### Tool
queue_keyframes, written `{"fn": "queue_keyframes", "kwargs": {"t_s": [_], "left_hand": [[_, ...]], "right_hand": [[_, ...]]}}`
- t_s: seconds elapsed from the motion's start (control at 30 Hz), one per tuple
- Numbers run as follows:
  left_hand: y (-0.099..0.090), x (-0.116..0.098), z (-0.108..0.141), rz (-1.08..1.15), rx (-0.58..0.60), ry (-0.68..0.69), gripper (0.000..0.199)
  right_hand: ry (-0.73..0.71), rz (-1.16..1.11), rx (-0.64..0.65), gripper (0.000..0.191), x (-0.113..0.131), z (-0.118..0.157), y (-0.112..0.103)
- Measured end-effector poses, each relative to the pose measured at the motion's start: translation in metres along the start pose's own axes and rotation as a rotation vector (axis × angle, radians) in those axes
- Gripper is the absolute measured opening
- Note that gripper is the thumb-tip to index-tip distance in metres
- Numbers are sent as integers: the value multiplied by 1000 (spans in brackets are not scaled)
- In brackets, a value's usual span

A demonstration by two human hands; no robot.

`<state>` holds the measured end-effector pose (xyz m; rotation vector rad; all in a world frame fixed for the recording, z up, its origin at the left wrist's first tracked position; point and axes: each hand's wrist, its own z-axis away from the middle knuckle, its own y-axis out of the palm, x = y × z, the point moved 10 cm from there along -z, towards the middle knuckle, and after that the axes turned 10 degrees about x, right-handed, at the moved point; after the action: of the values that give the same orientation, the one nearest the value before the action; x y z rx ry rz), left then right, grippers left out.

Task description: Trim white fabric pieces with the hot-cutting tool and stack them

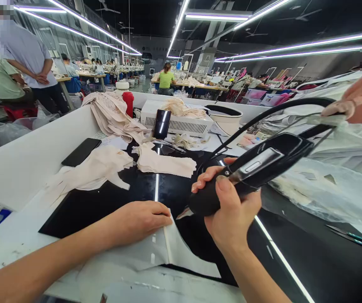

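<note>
My right hand is wrapped round a black corded handheld tool with a silver panel on its side; it looks like a small iron. The tool is raised above the table and tilted, with a pointed silver tip showing below the grip. At the near edge of the black board, my left hand presses its closed fingers on a pale fabric piece, at a narrow folded strip. Beyond it lie more cream fabric pieces. Another person's hand is at the upper right, near the cord and a clear strip.
A black phone and piled cream fabric lie to the left. Behind the board stand a dark cylinder, a vented white box and a red bottle. Plastic-wrapped material and teal-handled scissors are on the right.
</note>
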<state>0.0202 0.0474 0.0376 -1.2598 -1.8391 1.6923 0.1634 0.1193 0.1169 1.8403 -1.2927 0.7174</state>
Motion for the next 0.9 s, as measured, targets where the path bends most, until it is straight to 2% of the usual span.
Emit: {"fn": "queue_keyframes", "kwargs": {"t_s": [0.17,0.53,0.9], "left_hand": [[-1,-2,1,-21,-9,7,30],[0,-2,1,-16,3,-3,28],[2,0,3,-24,-7,35,30]], "right_hand": [[-4,6,7,43,-8,1,3],[1,2,-6,41,-8,5,6],[-55,-13,-1,37,2,10,1]]}}
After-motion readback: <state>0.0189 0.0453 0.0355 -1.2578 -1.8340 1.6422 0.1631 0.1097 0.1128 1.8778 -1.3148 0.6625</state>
